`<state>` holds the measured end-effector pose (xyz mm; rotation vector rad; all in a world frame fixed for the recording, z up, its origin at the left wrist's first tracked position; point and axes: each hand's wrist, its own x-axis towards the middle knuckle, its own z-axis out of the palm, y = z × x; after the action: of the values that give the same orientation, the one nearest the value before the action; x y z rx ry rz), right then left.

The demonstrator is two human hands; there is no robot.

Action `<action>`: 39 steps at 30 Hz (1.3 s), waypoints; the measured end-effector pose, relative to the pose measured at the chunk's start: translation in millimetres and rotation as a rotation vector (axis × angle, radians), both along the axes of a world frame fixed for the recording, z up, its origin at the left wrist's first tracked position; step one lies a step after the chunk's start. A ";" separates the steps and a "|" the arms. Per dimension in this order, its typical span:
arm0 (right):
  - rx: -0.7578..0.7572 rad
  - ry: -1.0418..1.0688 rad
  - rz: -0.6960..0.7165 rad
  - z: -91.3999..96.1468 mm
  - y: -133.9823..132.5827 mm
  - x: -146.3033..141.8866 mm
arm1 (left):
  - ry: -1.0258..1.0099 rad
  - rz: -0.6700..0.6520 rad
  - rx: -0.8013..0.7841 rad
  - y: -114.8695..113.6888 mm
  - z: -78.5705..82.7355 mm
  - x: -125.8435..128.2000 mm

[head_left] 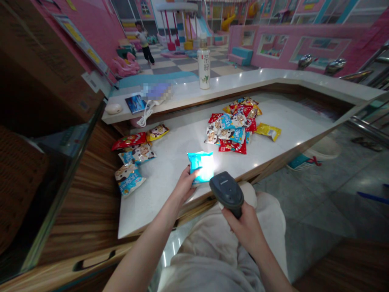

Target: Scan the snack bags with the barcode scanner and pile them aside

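Note:
My left hand (186,183) grips the lower left side of a blue snack packet (194,162), thumb across its front. Bright white light washes out the packet's right half, so its print cannot be read there. My right hand (243,225) is wrapped round the handle of a dark grey barcode scanner (226,188), whose head points at the packet from just to the right, apart from it. Beyond the packet lies a heap of snack packets (232,125) in blue, white, red and yellow. Several more packets (130,178) lie at the left end of the white counter (170,162).
On the raised ledge (179,95) stand a white bottle (204,67), a white cable (147,111) and a dark blue card (135,104). A cardboard box (45,61) rises at the left. A bucket (322,156) sits on the floor at the right. A child stands in the play area beyond.

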<state>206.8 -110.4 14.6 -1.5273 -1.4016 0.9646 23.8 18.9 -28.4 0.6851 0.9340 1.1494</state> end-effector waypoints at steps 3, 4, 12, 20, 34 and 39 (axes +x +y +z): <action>0.000 0.002 -0.002 1.3 0.8 -0.6 | -0.006 -0.026 -0.011 0.2 1.3 0.2; -0.003 0.004 -0.004 1.4 0.9 -0.6 | -0.009 -0.030 -0.016 0.0 2.3 0.4; -0.021 0.021 -0.031 -4.3 -2.8 5.4 | -0.021 0.018 -0.050 -0.1 11.5 1.2; 0.004 0.004 -0.096 -4.2 -3.8 17.1 | 0.284 0.122 0.307 77.5 43.9 28.4; 0.030 0.008 -0.139 -4.0 -3.0 23.7 | 1.485 -0.206 1.066 206.6 85.5 140.8; 0.038 -0.028 -0.099 -9.6 -3.3 26.0 | 1.384 -0.118 1.101 181.2 93.9 123.7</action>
<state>232.8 -113.7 5.0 -1.5719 -1.3435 0.8552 147.6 200.1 65.5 2.5875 1.2570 0.9220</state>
